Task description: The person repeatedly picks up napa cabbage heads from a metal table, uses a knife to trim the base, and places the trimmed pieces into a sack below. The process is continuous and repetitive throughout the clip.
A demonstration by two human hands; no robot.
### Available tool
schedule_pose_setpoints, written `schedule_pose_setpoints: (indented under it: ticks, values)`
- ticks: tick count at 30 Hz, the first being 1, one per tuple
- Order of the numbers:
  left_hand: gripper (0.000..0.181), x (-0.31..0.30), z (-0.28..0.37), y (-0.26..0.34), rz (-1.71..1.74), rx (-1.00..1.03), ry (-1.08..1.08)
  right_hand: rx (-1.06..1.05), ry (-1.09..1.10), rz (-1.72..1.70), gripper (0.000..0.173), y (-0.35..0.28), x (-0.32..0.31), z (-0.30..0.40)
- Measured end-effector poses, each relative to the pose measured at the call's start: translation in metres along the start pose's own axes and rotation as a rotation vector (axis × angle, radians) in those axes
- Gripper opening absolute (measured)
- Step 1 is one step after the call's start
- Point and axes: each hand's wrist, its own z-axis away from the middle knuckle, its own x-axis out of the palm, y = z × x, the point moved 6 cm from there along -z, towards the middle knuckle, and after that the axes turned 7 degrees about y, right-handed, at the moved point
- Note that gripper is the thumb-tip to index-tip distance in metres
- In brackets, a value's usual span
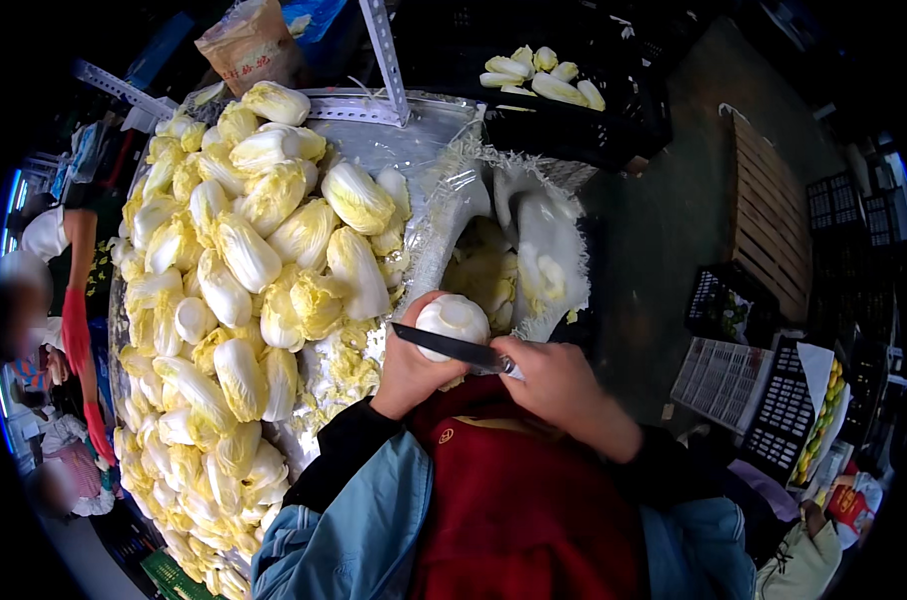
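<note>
My left hand (416, 367) holds a napa cabbage (452, 319) with its white base end turned up towards me. My right hand (547, 375) grips the handle of a knife (447, 346), whose dark blade lies across the cabbage's base and reaches over my left hand's thumb side. Whether the edge touches the cabbage, I cannot tell. Just beyond my hands a white woven sack (547, 255) hangs open with yellowish leaves (498, 289) inside. To the left, a big heap of napa cabbages (247, 251) covers the metal table, and loose trimmed leaves (345, 375) lie near my left forearm.
A black crate (626, 124) with several cabbages stands beyond the sack. At the right are a wooden pallet (772, 217) and black plastic crates (780, 412). A perforated metal post (386, 60) rises from the table's far edge. Across the table, people in red gloves (76, 330) stand.
</note>
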Motion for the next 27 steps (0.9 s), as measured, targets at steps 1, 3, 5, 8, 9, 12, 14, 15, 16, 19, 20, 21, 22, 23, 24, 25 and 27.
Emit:
schedule_pose_setpoints:
  ticks: [1,3,5,8,9,12,14,15,16,19,20,21,22,23,24,25,27]
  values:
    - [0.079,0.002,0.001,0.004,-0.036,0.019,0.031,-0.023,0.002,-0.002,0.021,-0.001,0.004,0.001]
    - [0.078,0.003,0.001,0.002,-0.041,0.024,0.034,-0.002,-0.014,0.03,0.015,0.0,0.008,0.002]
    - [0.078,0.002,0.001,0.0,-0.079,0.041,0.036,0.023,-0.035,0.06,0.014,0.003,0.012,0.003]
    - [0.078,0.0,0.003,-0.002,-0.147,0.063,0.039,0.043,-0.051,0.054,0.019,0.005,0.014,0.003]
    - [0.078,0.0,0.003,-0.002,-0.14,0.057,0.042,0.045,-0.058,0.057,0.018,0.005,0.015,0.003]
    - [0.079,-0.001,0.004,-0.004,-0.159,0.057,0.042,0.051,-0.077,0.069,0.018,0.006,0.019,0.003]
    - [0.079,-0.002,0.004,-0.005,-0.187,0.069,0.038,0.051,-0.085,0.08,0.017,0.009,0.022,0.003]
    - [0.079,-0.003,0.004,-0.005,-0.202,0.076,0.035,0.07,-0.096,0.081,0.017,0.009,0.023,0.004]
    - [0.079,-0.003,0.004,-0.005,-0.217,0.084,0.033,0.089,-0.107,0.083,0.017,0.009,0.024,0.004]
    - [0.078,-0.004,0.006,-0.001,-0.276,0.091,0.038,0.13,-0.128,0.091,0.016,0.01,0.026,0.005]
    - [0.076,-0.004,0.007,0.0,-0.277,0.093,0.047,0.14,-0.133,0.094,0.015,0.01,0.027,0.006]
    - [0.075,-0.003,0.008,0.001,-0.28,0.096,0.055,0.147,-0.13,0.103,0.015,0.011,0.028,0.007]
    - [0.074,-0.003,0.009,0.002,-0.283,0.099,0.064,0.155,-0.128,0.111,0.015,0.013,0.03,0.008]
    - [0.073,-0.003,0.01,0.003,-0.323,0.098,0.06,0.162,-0.125,0.12,0.014,0.014,0.031,0.009]
    - [0.072,-0.003,0.01,0.005,-0.361,0.098,0.058,0.158,-0.116,0.123,0.014,0.016,0.032,0.009]
    - [0.071,-0.003,0.011,0.006,-0.4,0.098,0.055,0.153,-0.108,0.126,0.013,0.018,0.034,0.01]
    - [0.069,-0.003,0.011,0.011,-0.435,0.102,0.053,0.153,-0.094,0.127,0.013,0.02,0.034,0.01]
